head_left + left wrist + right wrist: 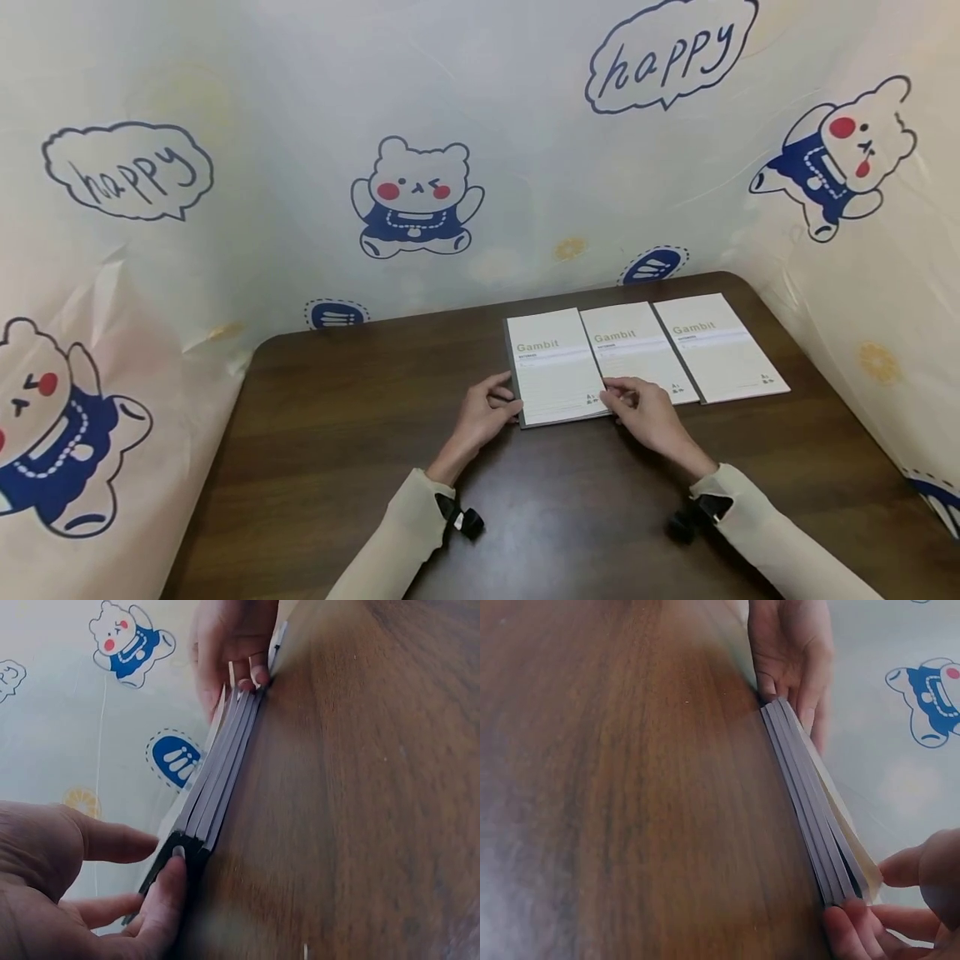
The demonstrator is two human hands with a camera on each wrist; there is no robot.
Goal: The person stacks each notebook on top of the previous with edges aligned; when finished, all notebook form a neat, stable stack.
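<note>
A stack of several white notebooks (555, 367) with dark spines lies on the table, the leftmost of three side by side. My left hand (483, 412) holds the stack's near left corner. In the left wrist view, its thumb (166, 896) touches the dark spine end and the other fingers lie along the spine side. With bent fingers, my right hand (643, 410) grips the near right corner. Seen from the right wrist, the pages' edges (806, 795) face the camera and the top cover (847, 817) stands slightly raised at that corner.
Right of the stack lie a middle notebook (637, 346), close beside it, and a right notebook (720, 350) near the table's right edge. The brown wooden table (345, 433) meets a printed cloth backdrop (262, 208) at the back and sides.
</note>
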